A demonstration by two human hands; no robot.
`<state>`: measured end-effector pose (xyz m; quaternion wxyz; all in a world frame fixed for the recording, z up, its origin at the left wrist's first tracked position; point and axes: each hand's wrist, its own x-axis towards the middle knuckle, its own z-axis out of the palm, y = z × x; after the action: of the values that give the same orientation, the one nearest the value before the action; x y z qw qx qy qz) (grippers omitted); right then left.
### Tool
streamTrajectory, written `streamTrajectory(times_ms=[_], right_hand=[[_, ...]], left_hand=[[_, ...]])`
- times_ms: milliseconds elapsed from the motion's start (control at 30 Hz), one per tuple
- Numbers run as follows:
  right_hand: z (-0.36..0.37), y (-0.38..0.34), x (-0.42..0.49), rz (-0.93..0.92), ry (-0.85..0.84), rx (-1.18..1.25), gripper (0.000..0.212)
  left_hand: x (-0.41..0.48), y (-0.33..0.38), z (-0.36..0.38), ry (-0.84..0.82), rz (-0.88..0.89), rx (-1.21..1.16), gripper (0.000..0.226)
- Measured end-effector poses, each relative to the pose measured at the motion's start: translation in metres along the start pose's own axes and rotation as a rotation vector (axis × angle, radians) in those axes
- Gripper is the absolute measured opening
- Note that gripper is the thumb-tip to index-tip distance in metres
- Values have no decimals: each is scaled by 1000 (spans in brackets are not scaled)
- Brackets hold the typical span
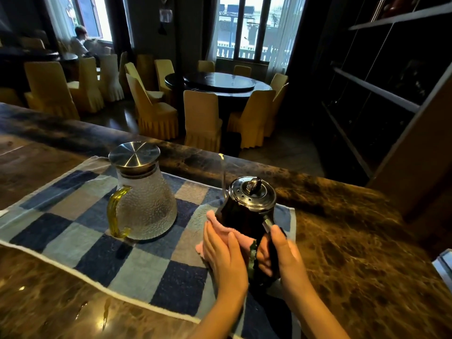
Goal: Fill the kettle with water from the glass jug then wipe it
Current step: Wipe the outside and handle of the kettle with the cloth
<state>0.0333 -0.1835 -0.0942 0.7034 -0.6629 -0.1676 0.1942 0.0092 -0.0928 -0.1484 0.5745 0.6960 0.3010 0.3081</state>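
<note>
A dark kettle (242, 216) with a shiny steel lid and a thin upright spout stands on a blue checked towel (80, 226). My left hand (223, 255) presses a pink cloth (220, 222) flat against the kettle's left side. My right hand (281, 253) is closed around the kettle's black handle on its near side. The textured glass jug (145, 204), with a yellow-green handle and a steel lid on top, stands upright on the towel to the left of the kettle, apart from both hands.
The towel lies on a brown marble counter (354, 253) with a raised far ledge (97, 140). Beyond it are a round dining table (220, 81), yellow-covered chairs (203, 118) and a person seated by the far window. Dark shelving (376, 89) stands on the right.
</note>
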Motion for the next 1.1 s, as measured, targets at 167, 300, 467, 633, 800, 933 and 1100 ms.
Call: streamTrajectory(times_ms=[167,300,467,633,800,933,1100], right_hand=[[29,2,8,-55,-9,98,58],[32,4,11,-70,-3,106,55],[21,5,11,-25,-78,114,54],[-3,2,9,68,-165,161,65],[-17,-5,8,94,-226,177,68],[-23,-11,12,69,-235,132,69],[-26,-11,13,36,-203,69,69]], left_hand=[[36,11,0,-2,148,-28,40],[44,-6,2,33,91,-217,41],[35,-10,6,90,-88,-376,41],[-13,-5,11,102,-12,51,59],[26,33,1,15,374,118,52],[95,41,-6,-290,308,79,35],[97,9,-14,-355,197,-14,30]])
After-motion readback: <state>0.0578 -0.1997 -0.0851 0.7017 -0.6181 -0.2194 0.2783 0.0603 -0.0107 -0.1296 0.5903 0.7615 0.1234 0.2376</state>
